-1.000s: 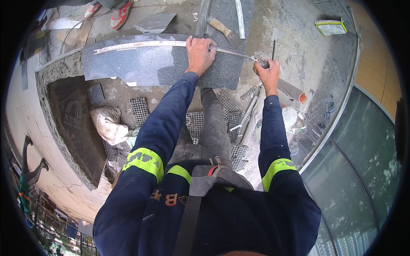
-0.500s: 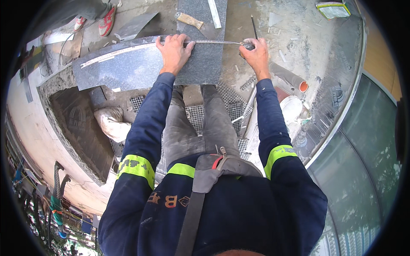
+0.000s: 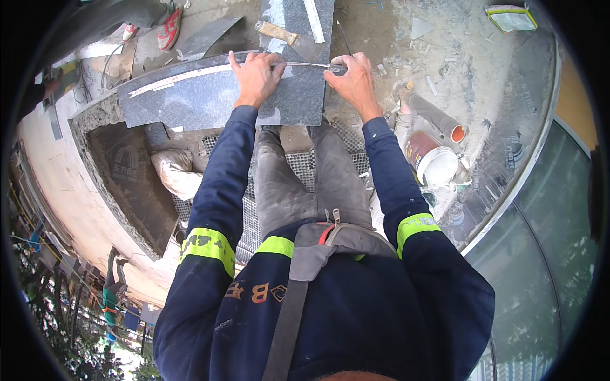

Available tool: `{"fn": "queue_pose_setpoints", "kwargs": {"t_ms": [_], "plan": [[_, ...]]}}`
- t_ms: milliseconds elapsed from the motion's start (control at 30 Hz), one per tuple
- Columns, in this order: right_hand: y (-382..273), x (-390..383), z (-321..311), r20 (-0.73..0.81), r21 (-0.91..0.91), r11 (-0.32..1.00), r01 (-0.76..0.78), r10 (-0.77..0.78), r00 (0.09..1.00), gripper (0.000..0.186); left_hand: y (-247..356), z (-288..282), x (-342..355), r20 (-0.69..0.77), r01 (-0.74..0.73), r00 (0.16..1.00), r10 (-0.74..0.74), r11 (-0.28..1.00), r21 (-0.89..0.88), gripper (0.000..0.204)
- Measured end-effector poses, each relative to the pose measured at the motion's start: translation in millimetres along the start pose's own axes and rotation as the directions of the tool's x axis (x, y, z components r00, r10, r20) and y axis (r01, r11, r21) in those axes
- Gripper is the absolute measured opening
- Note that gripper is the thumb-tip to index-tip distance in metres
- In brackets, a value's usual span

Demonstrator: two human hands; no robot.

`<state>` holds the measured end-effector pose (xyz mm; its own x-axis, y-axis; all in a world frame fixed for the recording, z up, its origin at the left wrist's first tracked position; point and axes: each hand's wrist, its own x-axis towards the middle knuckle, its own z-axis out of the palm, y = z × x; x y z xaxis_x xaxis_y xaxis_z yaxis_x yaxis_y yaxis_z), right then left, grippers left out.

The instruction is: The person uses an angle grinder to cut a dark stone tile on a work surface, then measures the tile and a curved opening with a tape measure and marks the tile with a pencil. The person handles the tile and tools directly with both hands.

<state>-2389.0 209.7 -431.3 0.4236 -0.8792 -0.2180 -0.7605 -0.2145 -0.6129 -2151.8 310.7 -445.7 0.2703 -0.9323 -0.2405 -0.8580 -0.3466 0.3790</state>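
Observation:
A grey stone slab lies across in front of me, with a tape measure blade stretched along it. My left hand is closed on the blade, fingers bent and pressing it near the slab's far edge. My right hand grips the dark case of the tape measure just past the slab's right edge. Between both hands the blade runs nearly straight. A thin pencil sticks up beyond my right fingers; whether they hold it, I cannot tell.
A wooden-handled scraper and a white strip lie beyond. An orange-ended pipe and a bucket stand right. A white sack rests left beside a rough-edged pit. Another person's shoe is far left.
My right hand has moved left with the tape case, so the blade between my hands is shorter. My left hand stays at about the same place on the slab. The view has shifted slightly.

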Motion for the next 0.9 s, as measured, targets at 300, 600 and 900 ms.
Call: {"fn": "queue_pose_setpoints", "kwargs": {"t_ms": [300, 600, 900], "plan": [[5, 0, -1, 0.034, -0.023, 0.996, 0.085, -0.084, 0.996, 0.052, -17, 13, 9, -0.009, -0.051, 0.999, 0.050, 0.973, -0.224, 0.018], [12, 35, -49, 0.177, 0.554, 0.825, -0.109, 0.011, 0.984, 0.077, -15, 4, 11, 0.049, -0.025, 0.998, 0.036, 0.976, -0.218, 0.018], [-44, 66, -51, 0.098, 0.614, 0.767, -0.183, 0.156, 0.983, 0.033, -19, 7, 10, -0.014, -0.049, 0.999, 0.047, 0.962, -0.269, 0.014]]}}
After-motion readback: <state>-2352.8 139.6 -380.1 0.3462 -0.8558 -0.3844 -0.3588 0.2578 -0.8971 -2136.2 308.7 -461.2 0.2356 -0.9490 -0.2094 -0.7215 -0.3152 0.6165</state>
